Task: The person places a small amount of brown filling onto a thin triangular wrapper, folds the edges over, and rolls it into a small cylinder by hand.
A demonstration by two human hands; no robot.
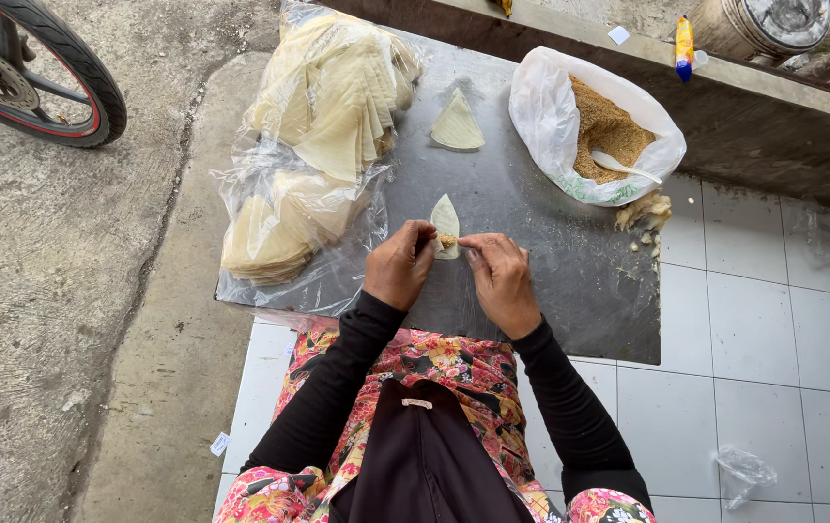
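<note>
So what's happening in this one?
A person sits over a metal sheet laid on the floor. Both hands, the left hand and the right hand, pinch a small pale wrapper with a bit of brown filling at its lower end. A second wrapper lies flat further up. Stacks of wrappers sit on clear plastic to the left, and a white bag of brown crumbly filling with a spoon is on the right.

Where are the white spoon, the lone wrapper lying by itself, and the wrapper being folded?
white spoon (pixel 625 166), head view, on its handle.
lone wrapper (pixel 457 126), head view, on its flat middle.
wrapper being folded (pixel 445 215), head view, on its upper tip above the filling.
</note>
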